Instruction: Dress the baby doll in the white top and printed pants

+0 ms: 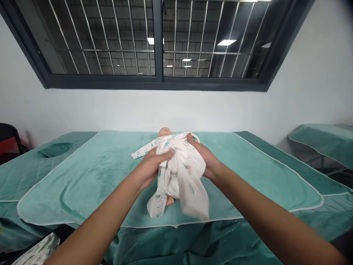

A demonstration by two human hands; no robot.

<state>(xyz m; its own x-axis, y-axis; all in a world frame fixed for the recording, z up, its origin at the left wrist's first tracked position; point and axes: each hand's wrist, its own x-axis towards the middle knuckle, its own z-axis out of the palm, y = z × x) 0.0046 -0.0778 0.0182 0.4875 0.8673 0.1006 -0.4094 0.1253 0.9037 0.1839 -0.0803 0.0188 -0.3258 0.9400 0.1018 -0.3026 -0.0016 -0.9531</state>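
Note:
A baby doll (164, 131) lies on its back on the green cover, its head toward the wall. One long white sleeve (145, 149) with a small green print stretches out to the left. In front of the doll, a white printed baby garment (190, 162) is bunched up between my hands, its loose ends hanging down. My left hand (151, 165) is closed on its left side, thumb on top. On the right, the upper edge is gripped by my right hand (205, 156). Below the cloth a doll's foot (170, 200) shows; most of the doll's body is hidden.
A light green cover (91, 176) with pale edging lies over the darker green bed sheet (154, 239). The bed has a face hole (55, 149) at left. Behind stand a white wall and a barred window (158, 81). Another green-covered bed (325, 141) is at right.

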